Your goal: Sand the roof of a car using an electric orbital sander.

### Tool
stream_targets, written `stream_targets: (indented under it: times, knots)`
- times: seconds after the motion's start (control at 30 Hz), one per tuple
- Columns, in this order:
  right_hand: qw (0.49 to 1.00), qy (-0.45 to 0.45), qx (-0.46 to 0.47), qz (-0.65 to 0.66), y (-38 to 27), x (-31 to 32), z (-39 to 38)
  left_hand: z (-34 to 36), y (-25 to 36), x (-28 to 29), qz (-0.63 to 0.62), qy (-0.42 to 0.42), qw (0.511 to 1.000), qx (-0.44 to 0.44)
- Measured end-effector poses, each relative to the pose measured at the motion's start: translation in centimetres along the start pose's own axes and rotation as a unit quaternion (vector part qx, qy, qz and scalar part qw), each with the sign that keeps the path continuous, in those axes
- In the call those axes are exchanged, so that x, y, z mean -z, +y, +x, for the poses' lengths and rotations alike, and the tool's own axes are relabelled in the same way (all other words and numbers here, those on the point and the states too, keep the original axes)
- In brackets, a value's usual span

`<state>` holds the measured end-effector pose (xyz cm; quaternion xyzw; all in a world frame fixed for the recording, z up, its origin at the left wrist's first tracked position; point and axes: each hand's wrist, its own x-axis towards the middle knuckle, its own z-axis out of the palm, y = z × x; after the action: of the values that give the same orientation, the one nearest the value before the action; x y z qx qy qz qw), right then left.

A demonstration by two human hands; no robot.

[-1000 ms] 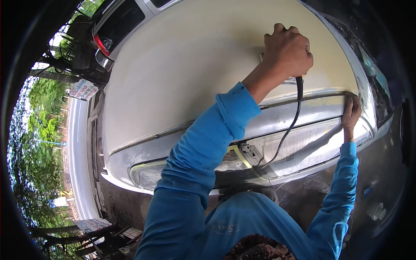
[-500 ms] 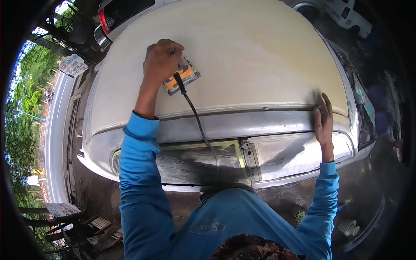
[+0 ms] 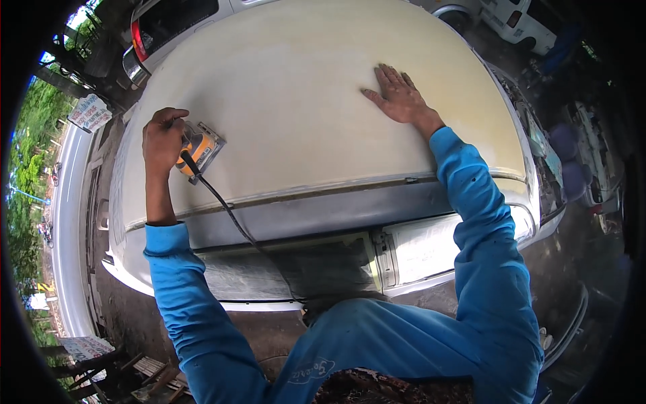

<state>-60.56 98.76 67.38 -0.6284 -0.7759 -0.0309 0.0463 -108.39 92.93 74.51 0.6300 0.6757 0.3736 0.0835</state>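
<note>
Head view: left hand on the sander, right hand spread on the roof

At the far left are green trees, and next to them a white sign. A car with a red tail light stands beyond the roof at upper left. The left hand is curled around the orange and black sander, hiding part of its body; the tool is at the left part of the pale roof, near its lower edge. Whether its pad touches the surface is hard to tell. A black cord runs from it down across the dark window toward the person. Right of that window is a pane with a whitish covering. Farther right along the roof, the right hand lies palm down, fingers fanned out, gripping nothing. At upper right stands a white vehicle; below it are purple objects.
</note>
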Motion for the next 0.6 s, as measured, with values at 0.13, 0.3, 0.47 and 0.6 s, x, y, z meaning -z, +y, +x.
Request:
stream_targets:
  times: [0.13, 0.3, 0.47, 0.6]
  knots:
    - [1.0, 0.0, 0.014, 0.01, -0.1, -0.3, -3.0, 0.7, 0.0, 0.2, 0.016, 0.015, 1.0, 0.019]
    - [0.992, 0.073, 0.104, 0.023, -0.2, -0.2, -11.4, -0.6, 3.3, -1.8, 0.041, -0.011, 0.999, -0.018]
    - [0.983, 0.105, 0.114, 0.102, -1.0, 0.9, -17.7, -2.4, 10.4, -7.1, 0.037, -0.055, 0.99, -0.128]
    - [0.942, 0.102, 0.074, 0.31, -2.4, 2.4, -18.6, -3.0, 17.1, -11.6, -0.021, -0.128, 0.976, -0.174]
